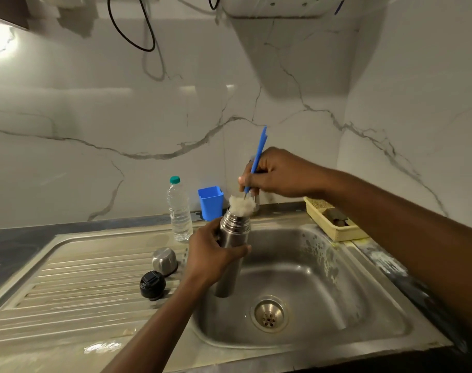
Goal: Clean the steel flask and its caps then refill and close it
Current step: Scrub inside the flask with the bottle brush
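Observation:
My left hand (213, 254) grips the steel flask (230, 267) around its upper body, holding it upright over the sink basin (310, 278). My right hand (277, 173) holds a blue-handled bottle brush (259, 152); its white bristle head (241, 205) sits at the flask's open mouth. On the ribbed drainboard (81, 281) to the left lie the steel outer cap (164, 261) and the black inner stopper (152, 285), both apart from the flask.
A clear water bottle with a green cap (178, 211) and a blue plastic cup (210, 202) stand behind the sink. A yellow basket (334, 224) sits at the back right. The drain (269, 314) is at the basin's bottom. Marble wall rises behind.

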Available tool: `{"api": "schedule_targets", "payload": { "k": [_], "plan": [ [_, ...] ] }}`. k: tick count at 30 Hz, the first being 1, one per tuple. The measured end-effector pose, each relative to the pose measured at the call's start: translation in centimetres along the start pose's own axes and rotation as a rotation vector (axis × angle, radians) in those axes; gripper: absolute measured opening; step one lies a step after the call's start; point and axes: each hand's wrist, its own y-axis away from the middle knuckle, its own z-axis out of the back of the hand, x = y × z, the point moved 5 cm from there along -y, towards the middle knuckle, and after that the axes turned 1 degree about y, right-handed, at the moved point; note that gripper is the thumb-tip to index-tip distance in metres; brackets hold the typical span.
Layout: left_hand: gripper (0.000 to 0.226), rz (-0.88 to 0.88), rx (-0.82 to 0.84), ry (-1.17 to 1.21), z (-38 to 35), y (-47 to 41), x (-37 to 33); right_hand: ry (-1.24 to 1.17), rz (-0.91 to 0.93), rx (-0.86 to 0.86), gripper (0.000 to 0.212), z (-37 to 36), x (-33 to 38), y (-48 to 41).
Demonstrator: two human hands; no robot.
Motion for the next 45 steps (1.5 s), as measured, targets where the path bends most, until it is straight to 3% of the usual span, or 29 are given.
{"api": "schedule_targets", "payload": {
  "k": [3, 7, 15, 20, 25, 28, 32, 38, 45],
  "plan": [
    [0.065, 0.0, -0.002, -0.016, 0.2, -0.3, 0.0, -0.049, -0.004, -0.011, 0.022, -0.2, -0.1, -0.2],
    [0.064, -0.025, 0.034, -0.04, -0.3, -0.1, -0.4, 0.041, -0.011, 0.117, 0.025, -3.7, -1.3, 0.7],
    [0.063, 0.003, 0.014, -0.005, 0.2, -0.1, 0.2, -0.064, -0.009, -0.043, 0.021, 0.1, -0.3, 0.0],
    [0.063, -0.015, 0.035, 0.012, -0.6, 0.2, -0.5, 0.05, -0.039, 0.063, 0.03, -3.4, -1.0, 0.7],
    [0.064, 0.007, -0.011, 0.015, 0.1, 0.2, 0.1, -0.058, -0.028, -0.128, 0.021, 0.5, -0.1, 0.2],
    [0.066, -0.008, -0.006, 0.003, -0.1, 0.1, -0.3, -0.022, -0.056, -0.197, 0.028, -0.8, -0.9, 0.2],
    [0.063, -0.011, -0.021, 0.011, -0.7, 0.4, -0.7, 0.092, -0.094, -0.113, 0.043, -3.8, -2.1, 0.3],
    [0.061, 0.028, -0.026, 0.015, -0.7, 0.4, 0.2, 0.109, -0.087, -0.319, 0.045, -0.3, -1.3, 0.0],
    [0.057, 0.025, 0.018, 0.02, -1.6, 1.1, 0.1, 0.178, -0.127, -0.012, 0.046, -3.7, -2.2, 0.1]
  ]
}}
